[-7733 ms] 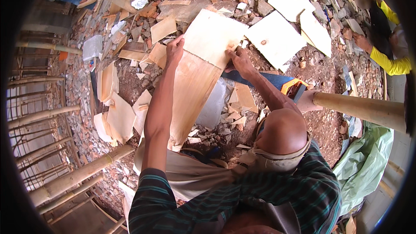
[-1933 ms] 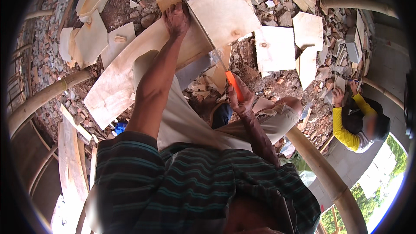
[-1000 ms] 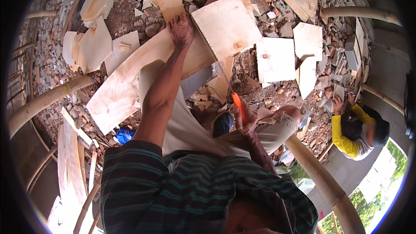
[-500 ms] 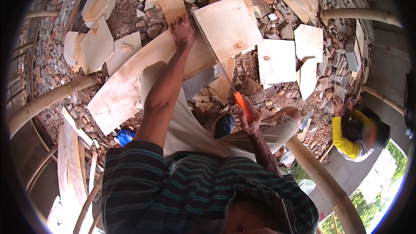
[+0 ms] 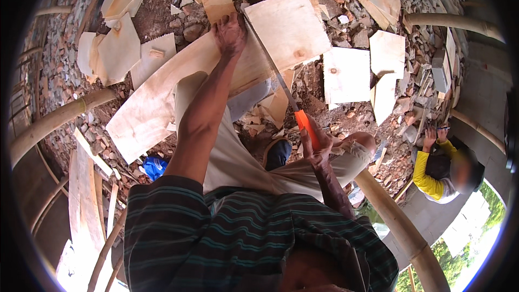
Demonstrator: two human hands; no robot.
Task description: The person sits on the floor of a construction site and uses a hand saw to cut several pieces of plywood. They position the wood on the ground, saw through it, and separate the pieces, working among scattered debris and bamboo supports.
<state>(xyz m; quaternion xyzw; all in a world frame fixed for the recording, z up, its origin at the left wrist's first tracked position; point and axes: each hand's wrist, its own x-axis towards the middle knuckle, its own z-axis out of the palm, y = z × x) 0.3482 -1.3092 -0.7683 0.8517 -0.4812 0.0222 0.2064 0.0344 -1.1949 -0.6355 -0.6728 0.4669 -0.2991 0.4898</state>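
Apparently at the sawing step, with the cut in hand across the long wooden board (image 5: 141, 109). Pressing that board down with the left hand (image 5: 231, 33), fingers spread over its upper edge, just beside the far end of the blade (image 5: 275, 70). Gripping the orange handle (image 5: 304, 123) firmly in the right hand (image 5: 319, 147), well apart from the left. Lining the blade up along the border between board and pale panel (image 5: 286, 28). Cannot tell whether joined there or merely overlapping, nor how deep the teeth sit. Steadying the board above rubble (image 5: 359, 123), with the beige trouser leg (image 5: 227, 159) overlapping its near edge. Calls, as a judgement, for a firm left palm, fingertips clear of the teeth, and straight, even strokes.
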